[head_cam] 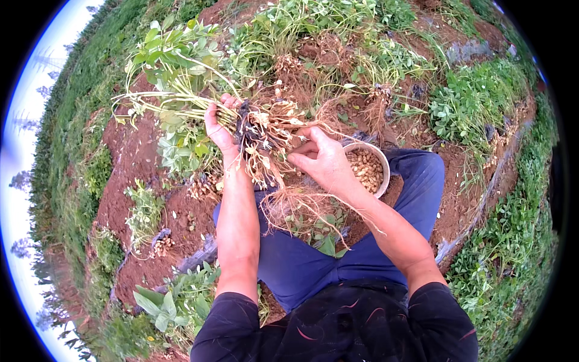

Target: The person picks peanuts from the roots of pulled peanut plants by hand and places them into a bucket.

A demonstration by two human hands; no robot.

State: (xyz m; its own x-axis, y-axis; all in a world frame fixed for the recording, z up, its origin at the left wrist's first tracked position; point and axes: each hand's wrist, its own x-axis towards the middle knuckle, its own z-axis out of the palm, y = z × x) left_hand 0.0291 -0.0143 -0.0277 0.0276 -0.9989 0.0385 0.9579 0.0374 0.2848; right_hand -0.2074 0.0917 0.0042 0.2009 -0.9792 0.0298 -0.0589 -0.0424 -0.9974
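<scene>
My left hand (221, 124) grips the stems of an uprooted peanut plant (181, 102), whose leaves point to the upper left. Its tangled roots and pale pods (276, 120) spread to the right, with a scrap of black plastic film (249, 124) caught among them. At the right side of this root mass is my right hand (323, 158), thumb and fingers drawn together; whether a pod is between them cannot be made out. Just beyond that hand stands a round pale bucket (384, 165), partly hidden by it and holding many picked peanuts (365, 169).
Pulled peanut plants (312, 27) lie heaped ahead on reddish soil (124, 140). Loose thin roots (303, 206) rest between my knees. More pods lie at the left (163, 244), and plastic film (199, 258) runs along the ground. Green plants (479, 99) grow or lie at the right.
</scene>
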